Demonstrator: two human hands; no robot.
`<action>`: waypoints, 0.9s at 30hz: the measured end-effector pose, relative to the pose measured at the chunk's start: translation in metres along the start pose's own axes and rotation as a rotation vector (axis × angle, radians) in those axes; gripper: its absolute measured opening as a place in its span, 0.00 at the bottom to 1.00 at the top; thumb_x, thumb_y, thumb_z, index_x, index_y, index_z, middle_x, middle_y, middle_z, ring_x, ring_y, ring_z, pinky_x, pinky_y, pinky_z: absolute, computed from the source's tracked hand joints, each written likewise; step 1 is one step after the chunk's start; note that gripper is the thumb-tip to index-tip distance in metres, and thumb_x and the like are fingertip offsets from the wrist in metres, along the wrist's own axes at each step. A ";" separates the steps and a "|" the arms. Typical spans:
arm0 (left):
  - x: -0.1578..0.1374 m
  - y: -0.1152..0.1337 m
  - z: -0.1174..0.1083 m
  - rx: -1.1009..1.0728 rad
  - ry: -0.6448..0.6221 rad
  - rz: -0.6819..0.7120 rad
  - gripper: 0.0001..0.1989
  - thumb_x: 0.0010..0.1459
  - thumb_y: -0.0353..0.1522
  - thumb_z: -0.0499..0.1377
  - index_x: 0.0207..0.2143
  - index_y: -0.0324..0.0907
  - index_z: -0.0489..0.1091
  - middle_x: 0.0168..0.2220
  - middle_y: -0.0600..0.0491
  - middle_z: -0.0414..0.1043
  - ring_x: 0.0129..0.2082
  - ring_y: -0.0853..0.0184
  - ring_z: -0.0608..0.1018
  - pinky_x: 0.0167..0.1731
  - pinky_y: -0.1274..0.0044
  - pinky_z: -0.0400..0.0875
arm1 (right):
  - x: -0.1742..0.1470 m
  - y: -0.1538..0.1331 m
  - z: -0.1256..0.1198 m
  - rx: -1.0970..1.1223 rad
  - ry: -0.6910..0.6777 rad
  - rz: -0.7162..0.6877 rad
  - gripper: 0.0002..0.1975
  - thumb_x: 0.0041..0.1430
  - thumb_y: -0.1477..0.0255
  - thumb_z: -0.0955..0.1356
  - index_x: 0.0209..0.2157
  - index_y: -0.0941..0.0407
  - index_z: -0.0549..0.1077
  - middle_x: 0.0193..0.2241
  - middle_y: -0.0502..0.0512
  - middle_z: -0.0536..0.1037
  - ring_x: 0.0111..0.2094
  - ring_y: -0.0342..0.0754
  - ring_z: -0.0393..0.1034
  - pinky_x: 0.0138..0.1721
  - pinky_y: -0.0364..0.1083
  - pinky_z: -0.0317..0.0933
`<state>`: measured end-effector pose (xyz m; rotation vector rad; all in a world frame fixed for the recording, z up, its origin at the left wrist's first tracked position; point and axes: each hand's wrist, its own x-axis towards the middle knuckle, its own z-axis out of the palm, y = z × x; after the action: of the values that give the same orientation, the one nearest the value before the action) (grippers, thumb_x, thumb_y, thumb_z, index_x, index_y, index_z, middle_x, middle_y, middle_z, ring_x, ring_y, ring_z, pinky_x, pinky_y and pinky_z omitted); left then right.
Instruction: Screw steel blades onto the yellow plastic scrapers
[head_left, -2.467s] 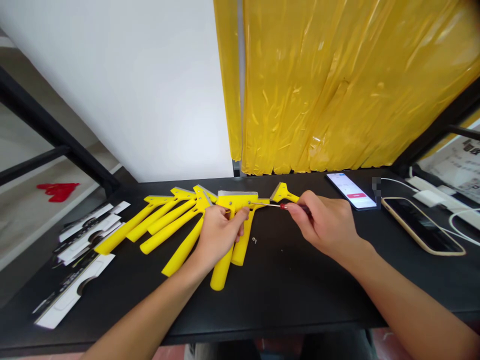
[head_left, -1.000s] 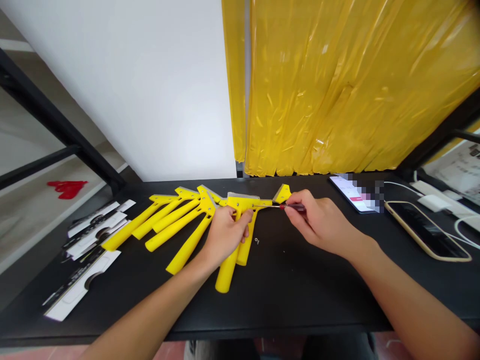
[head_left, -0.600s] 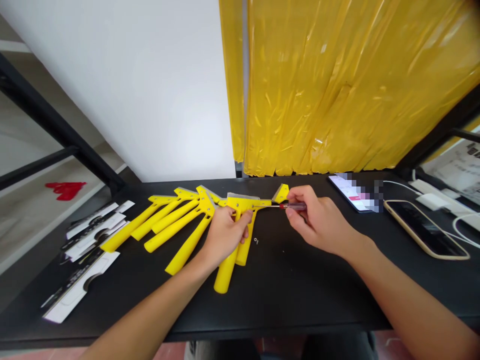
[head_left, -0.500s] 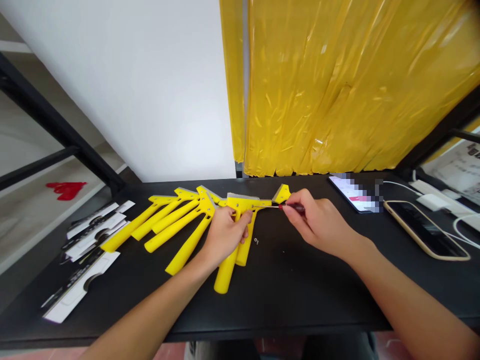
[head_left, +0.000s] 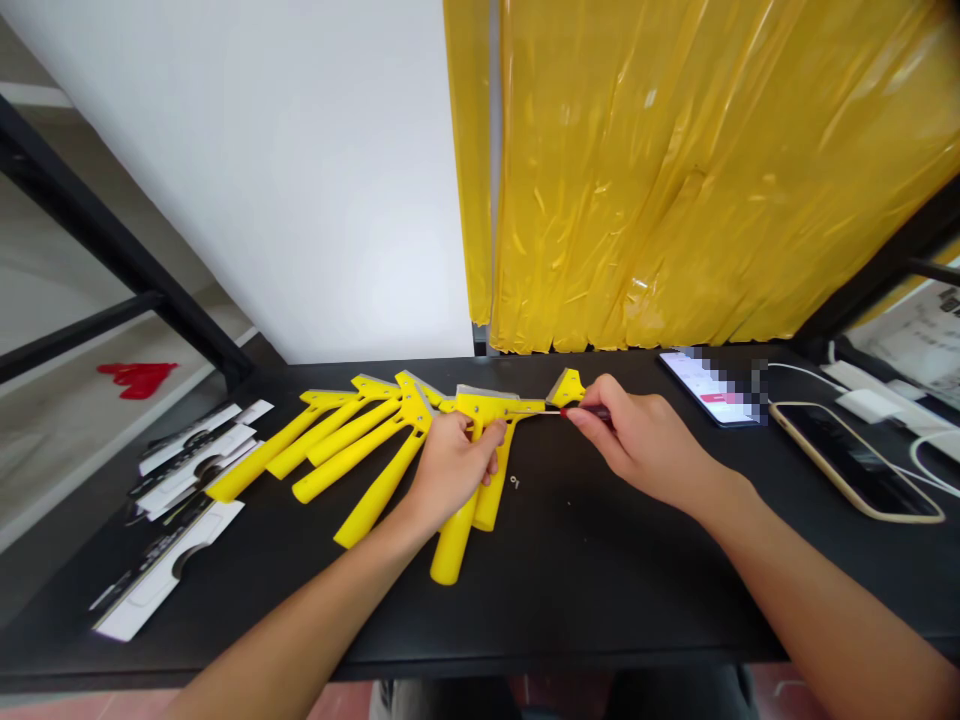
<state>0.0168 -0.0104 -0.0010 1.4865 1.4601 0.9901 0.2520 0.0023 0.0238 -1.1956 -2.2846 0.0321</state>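
Note:
My left hand (head_left: 455, 462) is closed around the neck of a yellow scraper (head_left: 454, 545), whose wide head with a metal blade edge points away from me. In my right hand (head_left: 645, 440) is a screwdriver (head_left: 598, 411) with a dark red handle, held in a pinch. Its thin shaft lies nearly level, and the tip meets the side of the scraper's head; the exact contact is too small to make out. Another yellow scraper (head_left: 486, 513) lies partly hidden beneath the held one. Small metal pieces (head_left: 514, 483) rest on the table between my hands.
Several yellow scrapers (head_left: 322, 475) fan out on the black table (head_left: 600, 590) at left, beside white-and-black packaging cards (head_left: 169, 575). One more scraper head (head_left: 567, 386) shows behind my right hand. Two phones, one lit (head_left: 709, 390) and one dark (head_left: 855, 460), lie right with white cables.
Both hands keep almost the same pose, with the screwdriver still against the scraper. The whole view has shifted slightly.

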 end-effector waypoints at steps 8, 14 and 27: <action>0.000 0.003 -0.001 0.008 0.011 -0.022 0.22 0.60 0.41 0.59 0.16 0.42 0.64 0.14 0.54 0.66 0.14 0.70 0.70 0.18 0.78 0.63 | 0.000 0.000 0.000 0.045 0.017 -0.013 0.09 0.69 0.63 0.63 0.42 0.54 0.62 0.34 0.53 0.79 0.30 0.48 0.77 0.29 0.44 0.59; 0.000 0.004 -0.001 0.010 0.018 -0.021 0.22 0.60 0.40 0.59 0.15 0.42 0.63 0.13 0.55 0.65 0.13 0.71 0.69 0.19 0.78 0.64 | 0.000 0.002 0.007 -0.127 0.070 -0.022 0.16 0.71 0.57 0.60 0.36 0.54 0.64 0.25 0.51 0.78 0.22 0.48 0.73 0.23 0.44 0.51; -0.001 0.005 0.000 -0.005 0.016 -0.003 0.24 0.61 0.42 0.58 0.14 0.43 0.62 0.12 0.54 0.64 0.12 0.71 0.68 0.17 0.78 0.63 | 0.002 0.008 0.010 -0.128 0.021 -0.096 0.12 0.72 0.63 0.59 0.46 0.56 0.66 0.41 0.59 0.78 0.35 0.52 0.77 0.26 0.45 0.58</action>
<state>0.0184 -0.0117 0.0039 1.4753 1.4698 1.0047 0.2525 0.0112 0.0142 -1.1422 -2.3525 -0.1639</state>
